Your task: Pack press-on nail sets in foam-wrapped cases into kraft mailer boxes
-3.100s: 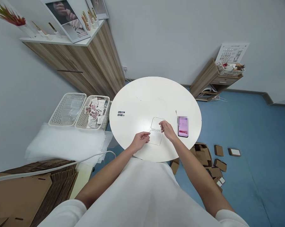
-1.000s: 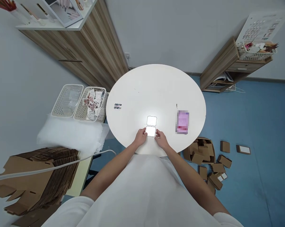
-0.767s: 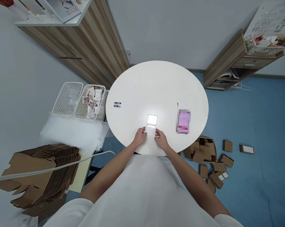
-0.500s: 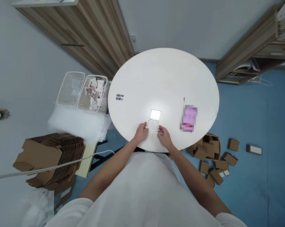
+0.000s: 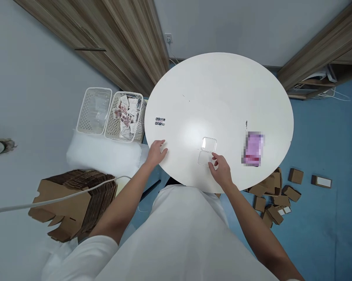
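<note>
A clear plastic case (image 5: 204,157) lies unfolded on the white table, its lid half toward the far side. My right hand (image 5: 221,171) is at its right edge, thumb and curled fingers closed about the near half's corner and partly covering it. Over the table's left edge reaches my left hand (image 5: 156,153), fingers apart and nothing in them. Beyond that hand lie several small dark round pieces (image 5: 160,121) in two rows; their kind is too small to tell.
A blurred purple item (image 5: 254,149) lies at the table's (image 5: 222,86) right. Left of the table are a white basket of small packets (image 5: 126,117), another basket with clear plastic (image 5: 86,117), white wrap (image 5: 102,158) and flattened cardboard (image 5: 64,203). Small brown boxes (image 5: 296,175) are on the floor.
My left hand has left the case and moved left toward the dark round pieces. My right hand has come in over the case's right edge. The view has shifted left.
</note>
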{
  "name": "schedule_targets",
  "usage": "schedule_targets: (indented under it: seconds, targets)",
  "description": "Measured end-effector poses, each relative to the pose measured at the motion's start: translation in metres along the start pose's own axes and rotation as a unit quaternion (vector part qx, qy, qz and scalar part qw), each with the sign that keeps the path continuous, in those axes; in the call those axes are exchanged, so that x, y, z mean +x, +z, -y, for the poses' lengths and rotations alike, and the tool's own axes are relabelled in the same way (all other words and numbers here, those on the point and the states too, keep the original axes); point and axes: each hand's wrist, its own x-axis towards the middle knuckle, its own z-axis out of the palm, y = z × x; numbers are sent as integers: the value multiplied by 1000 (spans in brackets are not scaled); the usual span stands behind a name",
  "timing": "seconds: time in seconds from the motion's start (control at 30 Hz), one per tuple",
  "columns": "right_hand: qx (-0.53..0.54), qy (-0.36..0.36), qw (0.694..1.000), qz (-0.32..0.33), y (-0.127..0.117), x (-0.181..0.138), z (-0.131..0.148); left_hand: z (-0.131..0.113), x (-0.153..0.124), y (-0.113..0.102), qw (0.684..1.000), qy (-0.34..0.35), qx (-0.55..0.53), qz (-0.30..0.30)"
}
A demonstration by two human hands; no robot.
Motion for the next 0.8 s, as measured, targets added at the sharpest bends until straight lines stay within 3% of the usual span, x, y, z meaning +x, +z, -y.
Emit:
schedule_targets:
  seconds: [0.17,0.33,0.57,0.8]
  targets:
    - [-26,-13,996,78,44,44,51,39,59,-49,995,43,93,4]
    - [-65,-49,991,108,100,97,89,57,108,-74,982,62,171,52]
    - [-124,-42,987,88,149,167,113,69,144,-75,975,90,181,93]
    - [-170,-27,982,74,174,199,122,71,154,-71,972,86,167,140]
